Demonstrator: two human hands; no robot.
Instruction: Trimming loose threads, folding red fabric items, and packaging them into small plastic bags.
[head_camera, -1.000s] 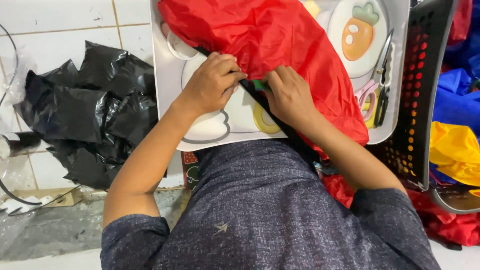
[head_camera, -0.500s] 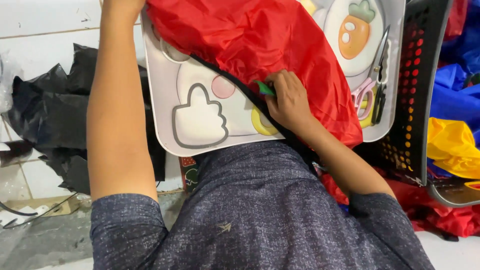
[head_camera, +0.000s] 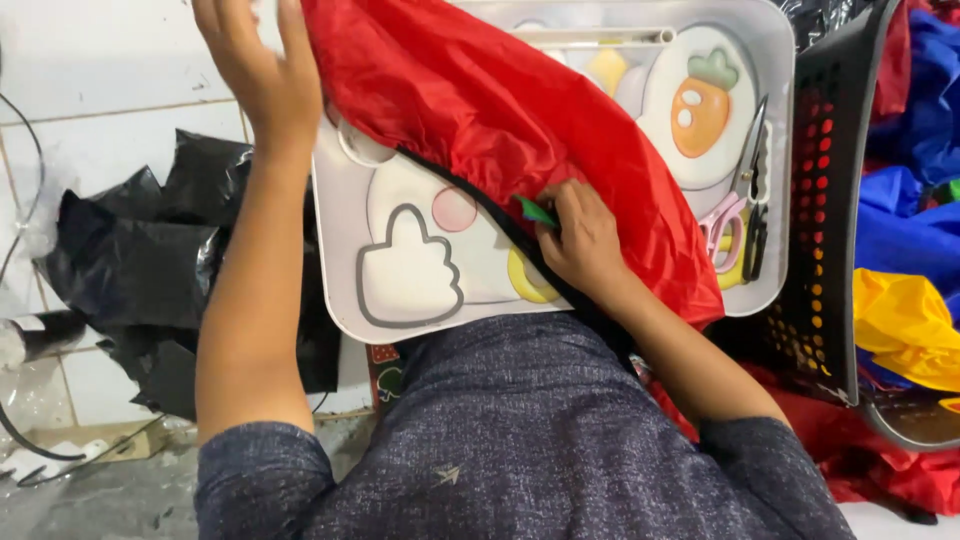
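Observation:
A red shiny cloth (head_camera: 500, 120) with a black edge lies across a white tray (head_camera: 340, 270) printed with cartoon shapes, resting on my lap. My right hand (head_camera: 580, 240) presses on the cloth's lower edge and pinches a small green piece (head_camera: 535, 212) there. My left hand (head_camera: 255, 70) is raised at the cloth's upper left, fingers spread, touching its edge. Pink-handled scissors (head_camera: 735, 215) lie on the tray's right side, beside the cloth.
A black perforated basket (head_camera: 830, 240) stands at the right, with blue (head_camera: 910, 220), yellow (head_camera: 910, 325) and red cloths beyond it. Crumpled black plastic bags (head_camera: 130, 270) lie on the white tiled floor at the left, near a dark cable (head_camera: 25, 210).
My left hand left the cloth's lower edge beside my right hand and rose to the cloth's upper left. More of the tray's picture now shows. The right hand stayed put.

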